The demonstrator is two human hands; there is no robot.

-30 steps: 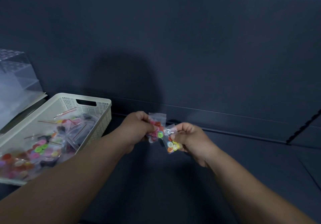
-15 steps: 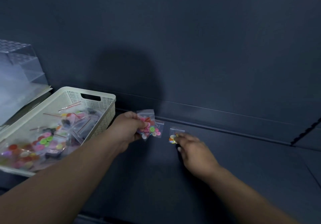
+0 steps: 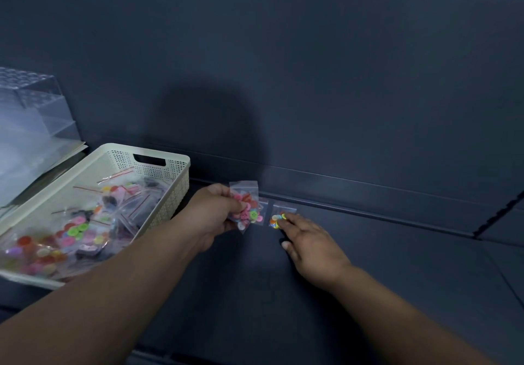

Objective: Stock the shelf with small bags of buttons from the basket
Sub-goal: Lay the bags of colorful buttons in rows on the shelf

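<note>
A cream basket [image 3: 178, 163] at the left holds several clear bags of coloured buttons [image 3: 71, 231]. My left hand [image 3: 212, 217] grips a small bunch of button bags [image 3: 246, 208] just above the dark shelf [image 3: 397, 265], close to its back edge. Right of that bunch, one small bag of buttons [image 3: 279, 217] lies flat on the shelf. My right hand [image 3: 309, 245] lies over the shelf with straight fingers, and its fingertips touch that bag.
A clear plastic box [image 3: 31, 121] stands at the far left behind the basket. The dark back panel [image 3: 340, 95] rises right behind the bags. A seam [image 3: 499, 217] splits the shelf at the far right.
My hands came apart and went down toward the shelf's back. The right hand laid its bag flat and straightened its fingers. The left hand kept its bunch.
</note>
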